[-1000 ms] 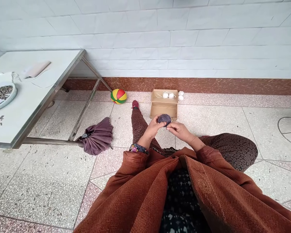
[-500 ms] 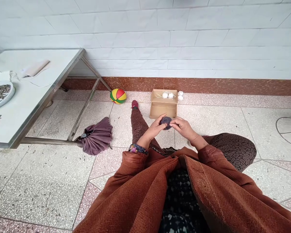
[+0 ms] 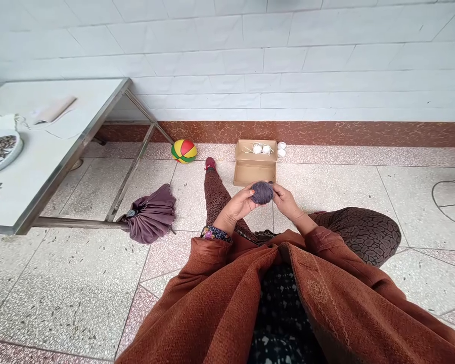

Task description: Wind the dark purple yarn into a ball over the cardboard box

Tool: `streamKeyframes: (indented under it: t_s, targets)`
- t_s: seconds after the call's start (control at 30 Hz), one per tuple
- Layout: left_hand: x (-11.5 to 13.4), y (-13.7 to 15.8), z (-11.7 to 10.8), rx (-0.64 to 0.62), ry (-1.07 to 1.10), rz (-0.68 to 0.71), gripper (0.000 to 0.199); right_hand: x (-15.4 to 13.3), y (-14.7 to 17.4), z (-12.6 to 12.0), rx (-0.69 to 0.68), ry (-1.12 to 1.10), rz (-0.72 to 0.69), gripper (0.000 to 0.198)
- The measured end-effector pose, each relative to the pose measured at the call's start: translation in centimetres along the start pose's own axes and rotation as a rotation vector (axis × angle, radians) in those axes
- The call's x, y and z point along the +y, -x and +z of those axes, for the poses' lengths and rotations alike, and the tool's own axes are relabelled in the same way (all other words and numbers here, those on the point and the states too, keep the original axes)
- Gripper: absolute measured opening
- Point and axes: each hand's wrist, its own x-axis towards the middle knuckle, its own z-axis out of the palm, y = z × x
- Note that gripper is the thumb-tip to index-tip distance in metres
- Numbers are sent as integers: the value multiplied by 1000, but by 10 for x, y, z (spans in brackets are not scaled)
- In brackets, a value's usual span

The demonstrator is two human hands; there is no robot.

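Right fingertips (image 3: 276, 190) shift rightward on purple yarn ball (image 3: 262, 193), mid-frame | left hand (image 3: 238, 206) grips it; right pinch unclear | slackening could drop it

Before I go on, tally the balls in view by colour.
White balls: 4 (2 in the far half of the box, 2 just right of it)
Purple ball: 1 (in the left hand)
Red, yellow and green ball: 1 (on the floor)
Total: 6
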Motion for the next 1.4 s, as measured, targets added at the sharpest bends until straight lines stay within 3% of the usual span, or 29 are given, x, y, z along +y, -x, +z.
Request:
streamKeyframes:
  t_s: [0.27,0.47,0.53,0.67,0.77,0.87,1.0,1.13,1.27,1.4]
  targets:
    - [1,-3,-2,152,73,106,62,-3,7,4,-45,72,-79,36]
    - [-1,-5,-8,395,-296,181,54,-32,4,-10,-145,77,-189,33]
    - [-1,-4,-10,366,-377,188,54,-41,-3,-18,-87,57,-183,32]
    - [-1,0,-9,170,-377,94,53,-46,-20,-28,19,26,-142,32]
    - [-1,4,-3,49,-276,19,63,-36,-23,-22,68,-20,-55,32]
    - [0,7,2,4,-159,-5,74,-21,-15,-8,75,-64,45,32]
    - [1,5,3,39,-28,29,74,-7,0,9,20,-16,106,30]
    - [1,-2,-2,153,31,91,66,-10,8,12,-104,36,24,30]
    - [-1,-4,-9,305,-24,113,55,-30,7,-2,-254,17,-110,34]
    - [-1,-2,-10,328,-188,90,51,-49,-7,-24,-171,21,-138,29]
